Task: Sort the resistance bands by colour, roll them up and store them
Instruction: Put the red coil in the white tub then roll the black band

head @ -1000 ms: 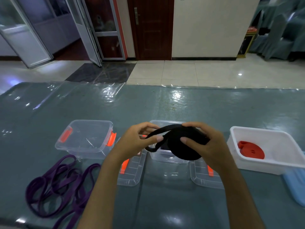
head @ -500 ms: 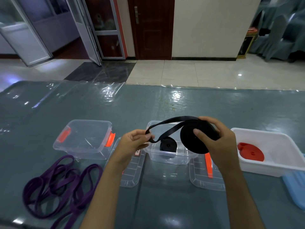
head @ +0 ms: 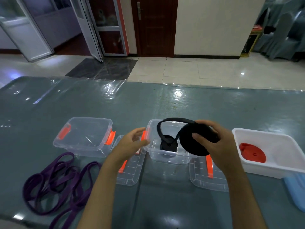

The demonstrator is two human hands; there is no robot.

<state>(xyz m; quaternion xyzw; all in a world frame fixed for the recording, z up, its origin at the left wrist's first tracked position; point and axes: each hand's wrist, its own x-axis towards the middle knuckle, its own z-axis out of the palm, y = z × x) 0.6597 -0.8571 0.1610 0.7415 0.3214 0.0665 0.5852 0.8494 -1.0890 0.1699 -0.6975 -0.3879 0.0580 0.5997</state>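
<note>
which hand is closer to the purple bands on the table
Left. The left hand hovers open up and to the right of the purple bands; the right hand is farther right, gripping the black roll.

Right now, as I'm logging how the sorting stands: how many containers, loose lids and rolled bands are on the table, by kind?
Clear boxes: 2, the left one and the middle one.
White tub: 1.
Loose clear lids: 2.
Rolled black bands: 2, one in the middle box, one gripped by the right hand.
Rolled red band: 1.
Total: 8.
The tangled purple bands are too entwined to count.
</note>
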